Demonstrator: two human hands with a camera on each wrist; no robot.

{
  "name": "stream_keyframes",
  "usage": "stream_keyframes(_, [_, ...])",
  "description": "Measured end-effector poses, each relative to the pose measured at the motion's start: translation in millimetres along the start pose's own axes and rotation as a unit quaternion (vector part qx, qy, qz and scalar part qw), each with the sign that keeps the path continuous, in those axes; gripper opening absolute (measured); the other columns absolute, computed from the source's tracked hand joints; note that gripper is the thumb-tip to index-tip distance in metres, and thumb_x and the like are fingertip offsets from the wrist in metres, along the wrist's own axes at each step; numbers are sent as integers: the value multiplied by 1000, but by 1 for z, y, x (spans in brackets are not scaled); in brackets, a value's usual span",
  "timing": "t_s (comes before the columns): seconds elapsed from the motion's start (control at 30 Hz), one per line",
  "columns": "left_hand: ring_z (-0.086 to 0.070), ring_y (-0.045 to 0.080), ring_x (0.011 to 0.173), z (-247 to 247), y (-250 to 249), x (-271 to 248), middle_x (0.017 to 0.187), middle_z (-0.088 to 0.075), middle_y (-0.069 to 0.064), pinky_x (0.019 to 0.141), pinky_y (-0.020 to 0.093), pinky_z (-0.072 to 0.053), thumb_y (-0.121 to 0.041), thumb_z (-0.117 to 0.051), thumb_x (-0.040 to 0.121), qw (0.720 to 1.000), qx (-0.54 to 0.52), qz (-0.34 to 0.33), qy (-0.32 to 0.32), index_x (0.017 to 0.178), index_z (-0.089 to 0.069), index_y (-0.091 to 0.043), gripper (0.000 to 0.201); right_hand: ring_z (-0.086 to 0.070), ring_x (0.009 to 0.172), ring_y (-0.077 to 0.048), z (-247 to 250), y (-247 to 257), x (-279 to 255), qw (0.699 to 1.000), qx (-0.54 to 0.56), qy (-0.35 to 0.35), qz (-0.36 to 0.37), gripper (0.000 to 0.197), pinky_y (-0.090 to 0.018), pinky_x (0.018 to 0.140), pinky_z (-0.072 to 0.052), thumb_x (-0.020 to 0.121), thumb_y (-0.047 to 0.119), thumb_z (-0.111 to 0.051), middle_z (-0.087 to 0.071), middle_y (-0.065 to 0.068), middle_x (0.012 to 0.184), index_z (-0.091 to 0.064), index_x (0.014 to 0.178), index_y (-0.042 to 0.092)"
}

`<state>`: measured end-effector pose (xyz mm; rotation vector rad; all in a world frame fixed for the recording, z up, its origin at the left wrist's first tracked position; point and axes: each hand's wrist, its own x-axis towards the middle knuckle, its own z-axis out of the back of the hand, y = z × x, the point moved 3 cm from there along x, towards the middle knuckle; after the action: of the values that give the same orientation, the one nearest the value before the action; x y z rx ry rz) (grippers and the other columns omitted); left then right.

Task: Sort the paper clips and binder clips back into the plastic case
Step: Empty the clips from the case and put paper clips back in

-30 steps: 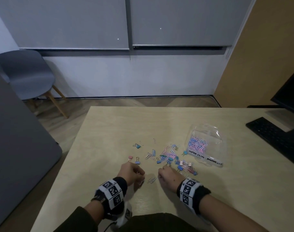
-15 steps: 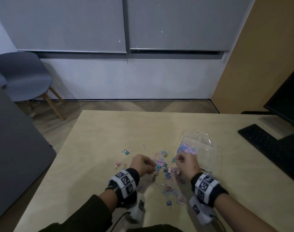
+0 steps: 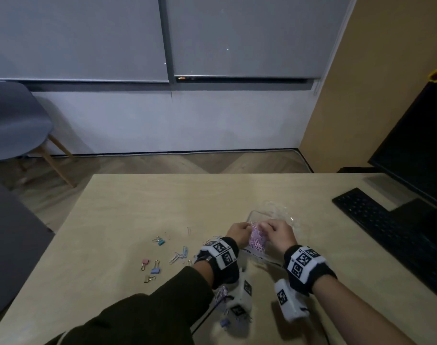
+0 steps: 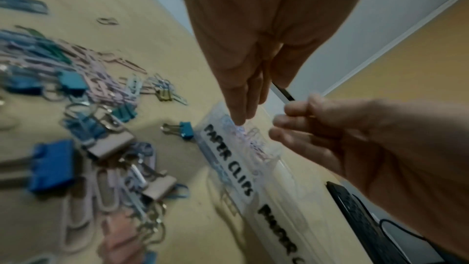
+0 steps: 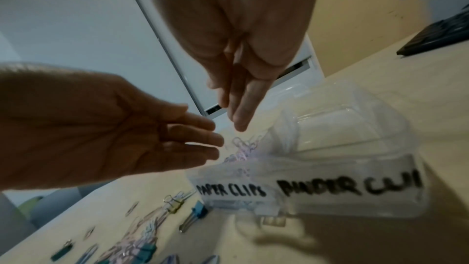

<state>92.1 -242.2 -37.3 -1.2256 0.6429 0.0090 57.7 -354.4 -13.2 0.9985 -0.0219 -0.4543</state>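
The clear plastic case [image 3: 278, 212] lies open on the table, its front labelled "PAPER CLIPS" [image 5: 230, 189] and "BINDER CLIPS". Pink and purple paper clips [image 3: 257, 241] fill its left compartment. Both hands hover over that compartment. My left hand [image 3: 245, 229] points its straight fingers [image 4: 240, 121] down at the clips. My right hand [image 3: 264, 226] hangs beside it with its fingers [image 5: 240, 119] extended and nothing seen between them. A few paper clips [image 5: 243, 148] lie just under the fingertips. Loose binder clips [image 4: 52, 166] and paper clips [image 4: 101, 198] are scattered left of the case.
More stray clips [image 3: 155, 266] lie on the wooden table [image 3: 137, 207] to the left. A black keyboard [image 3: 387, 227] and monitor [image 3: 416, 150] stand at the right. A grey chair [image 3: 13, 120] is on the floor beyond the table's left corner.
Both hands have moved from the loose pile at the front up and right to the case's paper clip compartment. Their fingers have uncurled there.
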Motion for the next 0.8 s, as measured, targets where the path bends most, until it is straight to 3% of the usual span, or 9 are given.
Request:
stream_keyframes(0.1, [-51, 12, 66, 20, 2, -7, 87, -56, 11, 64, 20, -43, 2, -38, 92, 1000, -16, 2, 7, 117, -58, 6, 32, -57, 79, -26, -1, -1, -7, 1000, 6, -4, 10, 23, -43, 84, -49, 92, 8, -46, -63, -12, 80, -65, 82, 1])
stream_keyframes(0.17, [-53, 11, 70, 42, 5, -17, 86, -60, 9, 69, 21, -48, 4, -41, 92, 1000, 8, -9, 23, 116, -59, 6, 30, -60, 86, -27, -5, 3, -14, 1000, 10, -10, 20, 20, -43, 86, -51, 92, 6, -46, -64, -10, 87, -66, 89, 6])
stream_keyframes(0.23, [-56, 17, 80, 70, 12, -30, 96, -64, 12, 80, 30, -51, 2, -47, 90, 998, 58, -14, 15, 114, -61, 3, 27, -60, 89, -24, -16, 9, -26, 999, 15, 0, 34, 18, -37, 86, -51, 91, 4, -48, -64, -7, 91, -65, 96, 5])
stream_keyframes(0.33, [-57, 19, 105, 111, 36, -50, 121, -60, 10, 93, 26, -45, -2, -51, 90, 981, 186, -3, -51, 117, -59, -5, 29, -55, 91, -15, -41, 21, -46, 997, 1, 54, 57, 18, -22, 82, -45, 90, 2, -50, -61, -4, 96, -63, 101, 3])
stream_keyframes(0.43, [-43, 21, 129, 134, 54, -65, 139, -47, 8, 108, 28, -33, -12, -49, 93, 931, 356, -20, -84, 128, -51, -10, 34, -55, 90, -14, -69, 29, -58, 989, -49, 106, 92, 19, -12, 73, -43, 90, 1, -48, -62, -4, 98, -63, 102, 4])
stream_keyframes(0.5, [-26, 24, 139, 139, 65, -71, 151, -30, 7, 116, 32, -21, -9, -48, 92, 889, 456, -24, -44, 136, -40, -11, 45, -55, 98, -19, -89, 29, -63, 978, -120, 110, 130, 20, -21, 80, -43, 90, 3, -47, -63, -7, 103, -64, 99, 6])
stream_keyframes(0.57, [-17, 26, 143, 138, 77, -79, 154, -21, 6, 119, 36, -15, -5, -54, 87, 870, 494, -14, -4, 143, -29, -11, 61, -47, 107, -22, -109, 26, -68, 951, -229, 118, 169, 21, -29, 88, -39, 89, 5, -47, -59, -6, 111, -63, 102, 10])
stream_keyframes(0.67, [-13, 27, 143, 134, 91, -89, 157, -15, 4, 119, 36, -15, 0, -50, 88, 852, 523, -37, 15, 147, -17, -12, 69, -38, 112, -24, -131, 21, -78, 908, -345, 131, 198, 28, -34, 93, -35, 89, 7, -46, -51, -5, 122, -56, 113, 16])
stream_keyframes(0.8, [-15, 28, 142, 125, 105, -103, 156, -16, 6, 118, 35, -15, 0, -54, 86, 835, 545, -68, 21, 147, -17, -11, 72, -34, 116, -26, -150, 22, -88, 883, -385, 134, 231, 30, -40, 97, -31, 93, 24, -41, -45, -7, 127, -49, 122, 22])
